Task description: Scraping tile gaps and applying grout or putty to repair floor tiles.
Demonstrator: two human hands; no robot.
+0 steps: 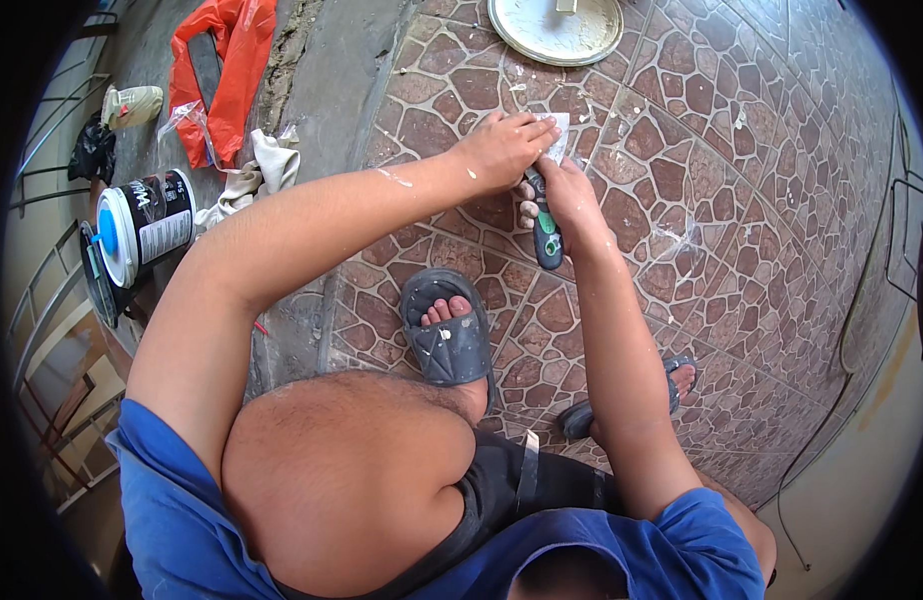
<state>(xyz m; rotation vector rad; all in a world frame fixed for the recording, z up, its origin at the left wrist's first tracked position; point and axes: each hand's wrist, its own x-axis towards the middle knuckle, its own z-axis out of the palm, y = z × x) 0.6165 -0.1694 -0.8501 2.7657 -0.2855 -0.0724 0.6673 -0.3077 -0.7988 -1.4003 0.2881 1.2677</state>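
— Crouching over the tiled floor (742,200), the person reaches both arms forward. What does the right hand (565,200) hold?

— Its fingers are curled tight round the dark handle of a scraper (545,228) with green marks on it. The handle points back toward the person, the pale blade end forward, low against the tiles.

— And the left hand (502,150)?

— The left forearm crosses in from the left edge, wrist bent, the hand lying over the blade end with fingers folded down on it. It touches the right hand. The blade itself is mostly covered.

— What lies around them?

— A round white lid (556,28) sits at the far edge of the floor, well apart from the hands. To the left, on the grey concrete strip, lie an orange plastic bag (232,70), a pale rag (267,165) and a paint bucket (147,225) tipped on its side. Nearer, a foot in a grey sandal (447,335) rests on the tiles just below the hands; white splashes dot the floor.
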